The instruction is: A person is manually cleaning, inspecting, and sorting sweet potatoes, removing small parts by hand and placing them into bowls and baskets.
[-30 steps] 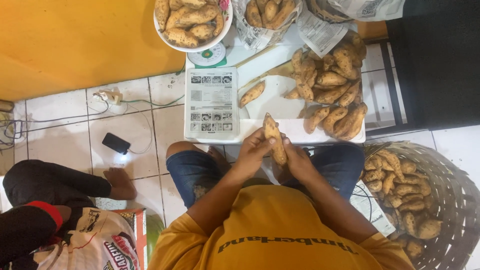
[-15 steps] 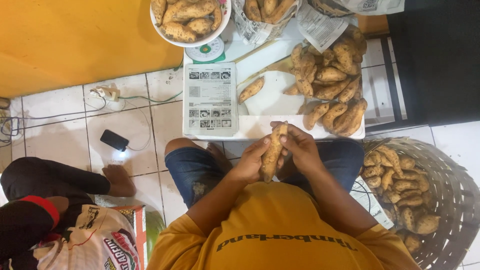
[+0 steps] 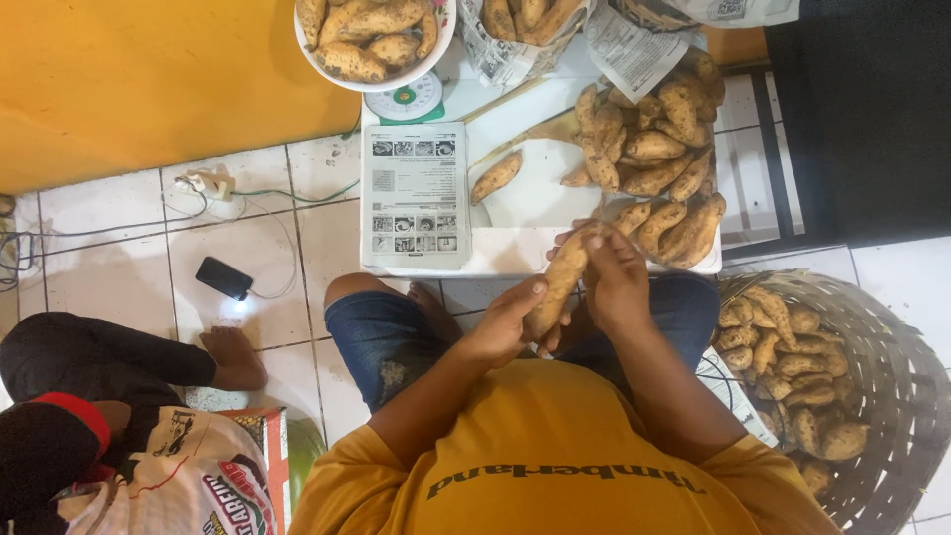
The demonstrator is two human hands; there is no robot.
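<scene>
while both hands close around it over the lap, the long tan sweet potato [image 3: 557, 282] sits just near of the white board [image 3: 525, 198], tilted with its far end up by the board's edge. the left hand [image 3: 503, 327] cups the lower end, fingers wrapped under it, and the right hand [image 3: 616, 282] clamps the upper half from the right side. it looks firm and stiff, fairly heavy for its length, with dry, dusty skin that should give good friction; the tapered tips seem the weakest places, so the thick middle is the safest hold. a heap of sweet potatoes [image 3: 659, 168] lies on the board's right, a single one [image 3: 495, 176] farther left, more in the woven basket [image 3: 892, 396] at right and the bowl [image 3: 371, 40] at far.
</scene>
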